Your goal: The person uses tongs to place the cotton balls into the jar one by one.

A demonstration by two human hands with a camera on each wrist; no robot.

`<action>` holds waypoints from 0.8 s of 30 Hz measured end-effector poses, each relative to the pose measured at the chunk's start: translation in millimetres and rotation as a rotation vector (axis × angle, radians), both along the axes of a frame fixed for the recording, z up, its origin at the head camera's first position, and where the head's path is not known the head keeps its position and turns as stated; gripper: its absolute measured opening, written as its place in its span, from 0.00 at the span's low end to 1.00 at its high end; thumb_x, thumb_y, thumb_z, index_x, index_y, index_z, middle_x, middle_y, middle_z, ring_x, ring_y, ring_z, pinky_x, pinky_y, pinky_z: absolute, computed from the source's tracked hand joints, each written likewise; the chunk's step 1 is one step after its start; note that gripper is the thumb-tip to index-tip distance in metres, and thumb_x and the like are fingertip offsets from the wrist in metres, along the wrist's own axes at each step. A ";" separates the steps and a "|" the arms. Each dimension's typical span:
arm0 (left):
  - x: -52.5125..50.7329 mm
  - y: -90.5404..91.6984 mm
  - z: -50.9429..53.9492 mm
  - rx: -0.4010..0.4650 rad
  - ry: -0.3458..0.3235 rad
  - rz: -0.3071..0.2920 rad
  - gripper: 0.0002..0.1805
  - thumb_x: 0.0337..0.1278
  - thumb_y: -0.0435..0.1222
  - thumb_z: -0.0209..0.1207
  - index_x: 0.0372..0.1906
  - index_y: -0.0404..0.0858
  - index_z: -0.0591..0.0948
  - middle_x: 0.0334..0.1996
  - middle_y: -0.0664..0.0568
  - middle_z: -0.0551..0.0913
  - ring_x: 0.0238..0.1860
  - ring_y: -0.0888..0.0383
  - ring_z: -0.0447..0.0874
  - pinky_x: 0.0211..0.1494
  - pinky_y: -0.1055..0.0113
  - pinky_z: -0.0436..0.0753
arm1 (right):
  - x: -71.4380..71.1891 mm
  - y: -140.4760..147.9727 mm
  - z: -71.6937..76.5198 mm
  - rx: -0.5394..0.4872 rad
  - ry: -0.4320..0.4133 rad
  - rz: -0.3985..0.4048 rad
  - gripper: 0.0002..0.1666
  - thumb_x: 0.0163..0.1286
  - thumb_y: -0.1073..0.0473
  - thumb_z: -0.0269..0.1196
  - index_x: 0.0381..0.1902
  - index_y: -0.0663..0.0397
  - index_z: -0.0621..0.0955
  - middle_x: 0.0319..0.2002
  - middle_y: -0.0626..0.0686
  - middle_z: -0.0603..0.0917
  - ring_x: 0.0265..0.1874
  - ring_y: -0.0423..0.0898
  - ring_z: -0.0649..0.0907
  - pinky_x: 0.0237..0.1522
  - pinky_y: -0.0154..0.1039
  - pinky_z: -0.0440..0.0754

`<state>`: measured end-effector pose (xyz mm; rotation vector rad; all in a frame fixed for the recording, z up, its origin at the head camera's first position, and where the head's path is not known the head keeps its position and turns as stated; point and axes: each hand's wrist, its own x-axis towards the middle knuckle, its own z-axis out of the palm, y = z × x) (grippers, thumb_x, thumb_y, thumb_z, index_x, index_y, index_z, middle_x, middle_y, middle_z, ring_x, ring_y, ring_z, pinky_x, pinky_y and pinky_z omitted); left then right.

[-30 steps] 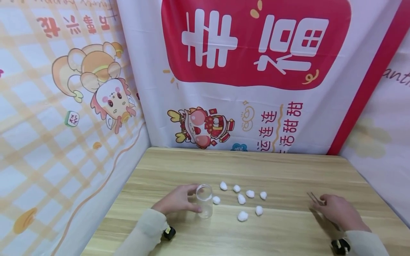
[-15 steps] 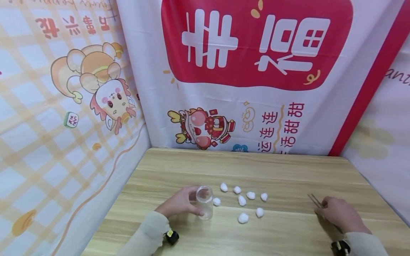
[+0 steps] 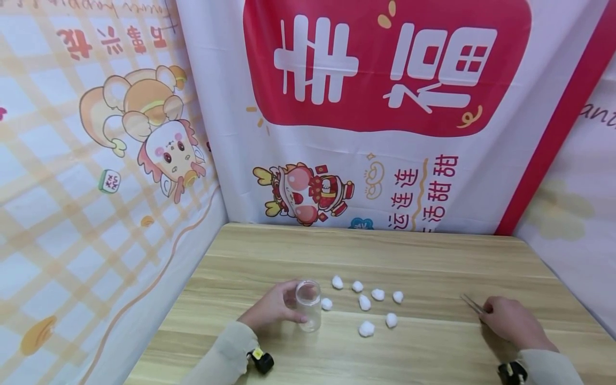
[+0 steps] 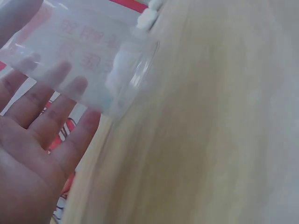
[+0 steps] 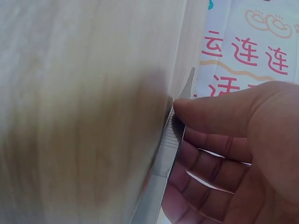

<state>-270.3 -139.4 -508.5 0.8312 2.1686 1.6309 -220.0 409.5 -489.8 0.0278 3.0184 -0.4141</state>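
Note:
A clear, open-topped jar (image 3: 309, 307) stands upright on the table, and my left hand (image 3: 274, 307) grips its left side between thumb and fingers. In the left wrist view the fingers of the left hand (image 4: 46, 121) lie along the wall of the jar (image 4: 84, 51). Far to the right, my right hand (image 3: 515, 322) pinches metal tweezers (image 3: 473, 305) whose tips point up and left. The right wrist view shows the thumb of the right hand (image 5: 233, 140) on the ridged part of the tweezers (image 5: 163, 158). Several white cotton balls (image 3: 364, 302) lie between the hands.
One cotton ball (image 3: 326, 304) lies close by the jar's right side. The wooden table (image 3: 423, 353) reaches back to a printed cloth (image 3: 226, 107) at its rear edge, with another patterned cloth (image 3: 58, 214) along the left.
Both hands stay nearly in place. The right hand has shifted slightly right and down with the tweezers, and their tips look closer together than half a second ago.

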 end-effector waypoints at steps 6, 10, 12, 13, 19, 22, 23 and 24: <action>1.9 -1.7 -11.5 0.108 -0.088 0.009 0.40 0.42 0.30 0.74 0.65 0.43 0.73 0.59 0.49 0.78 0.59 0.51 0.76 0.63 0.59 0.73 | -1.5 0.0 -2.1 -0.013 0.065 0.017 0.07 0.64 0.59 0.61 0.33 0.58 0.80 0.27 0.52 0.81 0.27 0.50 0.79 0.29 0.54 0.77; 3.4 -3.2 -16.4 0.135 -0.131 0.020 0.39 0.44 0.30 0.73 0.66 0.40 0.72 0.59 0.47 0.78 0.59 0.50 0.76 0.62 0.58 0.74 | -3.6 -3.4 -1.1 -0.030 0.080 0.005 0.07 0.67 0.59 0.58 0.34 0.58 0.79 0.25 0.49 0.78 0.25 0.47 0.76 0.26 0.48 0.75; 3.4 -3.5 -17.2 0.139 -0.141 0.017 0.40 0.44 0.31 0.73 0.66 0.40 0.71 0.59 0.47 0.78 0.59 0.50 0.76 0.62 0.58 0.74 | -4.8 -5.6 0.0 -0.036 0.087 0.002 0.08 0.68 0.59 0.57 0.36 0.59 0.78 0.25 0.49 0.77 0.24 0.47 0.75 0.25 0.46 0.73; 3.5 -3.4 -17.3 0.140 -0.143 0.016 0.40 0.44 0.31 0.73 0.67 0.39 0.71 0.60 0.47 0.77 0.59 0.49 0.76 0.62 0.58 0.74 | -5.2 -6.7 0.3 -0.039 0.094 0.004 0.08 0.68 0.59 0.57 0.36 0.59 0.78 0.25 0.49 0.77 0.24 0.47 0.75 0.25 0.46 0.73; 1.6 -2.6 -18.8 0.150 -0.148 0.010 0.41 0.44 0.29 0.72 0.67 0.34 0.69 0.60 0.42 0.77 0.59 0.48 0.75 0.63 0.57 0.73 | -8.1 -12.2 -0.2 -0.079 0.154 0.013 0.13 0.71 0.58 0.55 0.44 0.65 0.75 0.28 0.53 0.80 0.27 0.49 0.78 0.27 0.49 0.76; 0.5 -2.5 -18.5 0.152 -0.153 0.009 0.41 0.45 0.29 0.72 0.67 0.32 0.68 0.60 0.40 0.76 0.59 0.48 0.76 0.63 0.56 0.73 | -9.2 -14.1 -4.2 -0.110 0.204 0.025 0.18 0.72 0.59 0.54 0.52 0.68 0.70 0.34 0.61 0.83 0.30 0.53 0.81 0.31 0.53 0.79; 0.2 -2.5 -18.2 0.151 -0.155 0.007 0.41 0.45 0.29 0.72 0.67 0.32 0.69 0.60 0.40 0.76 0.59 0.48 0.75 0.63 0.56 0.73 | -9.5 -14.7 -5.2 -0.122 0.215 0.026 0.19 0.73 0.59 0.54 0.55 0.68 0.68 0.36 0.64 0.83 0.32 0.55 0.82 0.32 0.54 0.79; -0.1 -2.5 -18.1 0.147 -0.155 0.006 0.40 0.45 0.29 0.72 0.67 0.33 0.69 0.60 0.40 0.76 0.59 0.48 0.76 0.63 0.56 0.73 | -9.7 -15.3 -6.3 -0.138 0.226 0.027 0.20 0.73 0.60 0.53 0.56 0.68 0.66 0.38 0.66 0.83 0.34 0.57 0.83 0.33 0.55 0.79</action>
